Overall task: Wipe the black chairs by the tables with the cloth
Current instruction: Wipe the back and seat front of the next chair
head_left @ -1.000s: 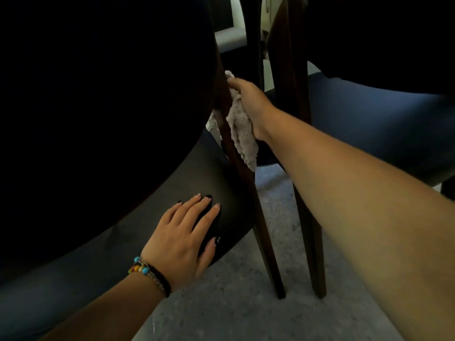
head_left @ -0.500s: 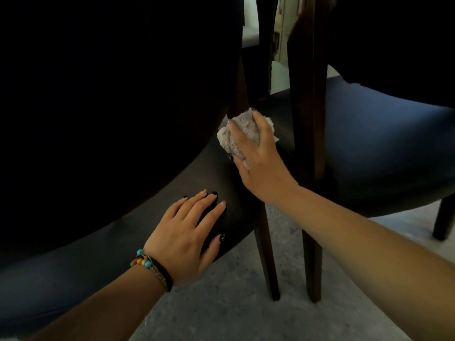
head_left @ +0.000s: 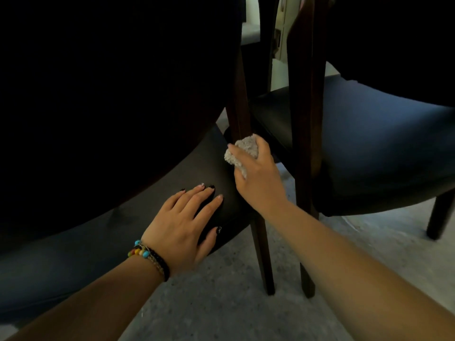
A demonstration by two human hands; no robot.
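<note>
Two black chairs stand side by side. The near black chair [head_left: 103, 242] fills the left, its dark backrest above and its padded seat below. My left hand [head_left: 182, 225] rests flat on the seat's right corner, fingers straight, a beaded bracelet on the wrist. My right hand [head_left: 258, 178] grips a bunched beige cloth [head_left: 242, 151] and presses it against the chair's dark wooden back post, just where the post meets the seat. The second black chair [head_left: 374, 148] is at the right, its seat behind my right forearm.
Dark wooden chair legs [head_left: 305, 242] of both chairs come down to the grey speckled floor [head_left: 221, 303] between my arms. Another leg [head_left: 440, 215] stands at the far right. A pale wall or doorway [head_left: 283, 28] shows in the gap at the top.
My right hand has slid the cloth down the wooden post, from high beside the backrest to seat level, bunching the cloth on the way. My left hand has stayed on the seat.
</note>
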